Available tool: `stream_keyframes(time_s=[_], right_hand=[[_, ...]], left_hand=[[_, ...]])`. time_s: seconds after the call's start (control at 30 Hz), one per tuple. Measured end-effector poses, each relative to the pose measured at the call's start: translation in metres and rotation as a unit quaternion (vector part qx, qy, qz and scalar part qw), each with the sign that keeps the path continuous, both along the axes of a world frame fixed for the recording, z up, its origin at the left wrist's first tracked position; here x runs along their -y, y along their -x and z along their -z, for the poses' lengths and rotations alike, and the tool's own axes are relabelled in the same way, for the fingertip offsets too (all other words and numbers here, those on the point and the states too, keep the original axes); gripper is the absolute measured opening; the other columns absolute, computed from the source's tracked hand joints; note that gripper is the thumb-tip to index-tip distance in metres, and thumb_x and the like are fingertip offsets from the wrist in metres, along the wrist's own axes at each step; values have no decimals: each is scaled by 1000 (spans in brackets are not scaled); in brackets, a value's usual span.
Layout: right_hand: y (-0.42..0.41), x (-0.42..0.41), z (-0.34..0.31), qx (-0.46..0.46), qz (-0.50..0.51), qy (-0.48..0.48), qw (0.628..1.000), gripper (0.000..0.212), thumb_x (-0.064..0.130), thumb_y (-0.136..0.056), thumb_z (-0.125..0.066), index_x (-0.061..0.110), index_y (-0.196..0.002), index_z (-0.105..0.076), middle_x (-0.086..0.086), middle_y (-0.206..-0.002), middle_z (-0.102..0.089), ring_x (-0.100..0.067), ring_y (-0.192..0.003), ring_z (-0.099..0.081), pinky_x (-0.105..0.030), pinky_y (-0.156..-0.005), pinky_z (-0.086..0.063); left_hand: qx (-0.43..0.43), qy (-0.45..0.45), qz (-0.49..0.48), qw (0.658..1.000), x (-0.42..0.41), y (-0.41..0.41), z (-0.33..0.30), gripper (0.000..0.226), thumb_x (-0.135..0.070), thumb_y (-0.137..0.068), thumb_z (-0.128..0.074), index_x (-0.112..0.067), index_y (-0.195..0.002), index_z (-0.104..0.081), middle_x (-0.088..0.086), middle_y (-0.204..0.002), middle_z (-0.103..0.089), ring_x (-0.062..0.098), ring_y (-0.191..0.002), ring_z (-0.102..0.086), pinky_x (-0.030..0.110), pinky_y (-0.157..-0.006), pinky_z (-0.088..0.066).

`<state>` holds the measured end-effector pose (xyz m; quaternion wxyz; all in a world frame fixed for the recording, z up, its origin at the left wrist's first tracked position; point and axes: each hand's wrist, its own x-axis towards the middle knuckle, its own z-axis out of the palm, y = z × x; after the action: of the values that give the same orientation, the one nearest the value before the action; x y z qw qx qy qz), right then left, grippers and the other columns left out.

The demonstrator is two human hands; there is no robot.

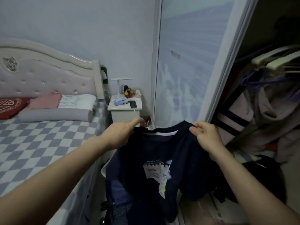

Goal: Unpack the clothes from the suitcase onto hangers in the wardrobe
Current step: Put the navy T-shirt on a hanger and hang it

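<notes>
A dark navy T-shirt (164,153) with a white printed picture on its front hangs spread between my two hands. My left hand (121,133) grips its left shoulder. My right hand (205,136) pinches its right shoulder beside the collar. Below the shirt, more dark and blue clothes (123,207) lie in what looks like the suitcase, whose shell is mostly hidden. To the right stands the open wardrobe (263,38), with cream hangers (267,62) and a purple hanger (256,80) above hung garments (266,114).
The wardrobe's sliding door (186,65) stands just behind the shirt. A bed (42,140) with a checked cover fills the left side. A white nightstand (125,109) carries a lamp, a phone and small figures. Dark clothing (266,174) is piled at the wardrobe's bottom.
</notes>
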<state>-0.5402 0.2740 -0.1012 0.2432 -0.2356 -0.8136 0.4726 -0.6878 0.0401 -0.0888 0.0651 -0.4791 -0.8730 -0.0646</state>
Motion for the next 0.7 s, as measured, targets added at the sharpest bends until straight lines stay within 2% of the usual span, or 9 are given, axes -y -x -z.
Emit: stream_keyframes(time_s=[0.07, 0.17, 0.27, 0.33, 0.4, 0.47, 0.53, 0.6, 0.7], right_hand=[[-3, 0, -13, -32, -5, 39, 999, 25, 4, -90, -55, 17, -69, -59, -4, -72, -63, -9, -64, -53, -26, -66, -40], [-19, -6, -25, -63, 9, 64, 996, 25, 2, -90, -54, 15, -71, -61, -1, -68, -62, 0, -54, -56, -19, -59, -45], [-38, -2, -34, -66, 5, 84, 994, 21, 1, -91, -53, 9, -74, -61, -2, -61, -60, 3, -42, -53, -10, -41, -40], [-51, 0, -36, -56, -1, 63, 996, 20, 2, -90, -54, 9, -73, -62, -3, -59, -58, 2, -38, -49, -9, -36, -34], [-60, 1, -36, -61, -1, 45, 997, 22, 3, -88, -57, 14, -70, -64, -4, -62, -61, -4, -50, -54, -12, -46, -40], [-71, -4, -39, -75, 7, 38, 996, 23, 3, -86, -60, 17, -68, -65, -2, -64, -64, -7, -60, -56, -16, -57, -43], [-87, -12, -46, -85, 22, 30, 996, 21, 2, -86, -60, 16, -71, -67, -6, -68, -65, -9, -64, -56, -20, -63, -43], [-100, -20, -53, -99, 40, 27, 994, 17, 1, -86, -60, 12, -73, -66, -11, -71, -63, -11, -66, -55, -21, -65, -42], [-125, -41, -61, -111, 96, 24, 989, 20, 1, -85, -61, 14, -71, -64, -4, -68, -62, -6, -64, -55, -18, -64, -42]], left_hand=[[-27, 77, 68, 994, -5, -8, 1, 67, -5, -87, -44, -33, -142, -17, 1, -135, -36, 26, -90, -58, 34, -65, -44], [-66, 144, 127, 979, -19, -16, 7, 62, -14, -89, -46, -39, -138, -18, -4, -141, -20, 25, -87, -58, 35, -67, -47], [-39, 172, 85, 981, -36, -21, 18, 41, -23, -89, -43, -27, -130, -43, -2, -138, -36, 28, -101, -59, 35, -77, -48], [7, 135, 36, 990, -56, -29, 25, 32, -35, -87, -40, -13, -97, -61, 9, -116, -59, 30, -94, -60, 32, -74, -48], [79, 80, -20, 993, -71, -39, 30, 49, -45, -93, -39, -7, -70, -58, 16, -89, -64, 30, -80, -59, 27, -65, -41], [165, 20, -74, 983, -91, -44, 26, 43, -35, -95, -44, 0, -77, -63, 20, -90, -65, 31, -84, -61, 28, -66, -40], [202, -25, -68, 977, -114, -45, 16, 19, -11, -87, -50, -1, -90, -66, 17, -99, -67, 31, -94, -62, 31, -74, -45], [205, -79, -40, 975, -130, -48, 3, 27, 1, -75, -49, -8, -92, -68, 12, -103, -67, 28, -100, -62, 33, -81, -50], [215, -162, 21, 963, -159, -65, -21, 43, 10, -72, -45, -16, -99, -65, 6, -109, -65, 25, -107, -59, 29, -86, -47]])
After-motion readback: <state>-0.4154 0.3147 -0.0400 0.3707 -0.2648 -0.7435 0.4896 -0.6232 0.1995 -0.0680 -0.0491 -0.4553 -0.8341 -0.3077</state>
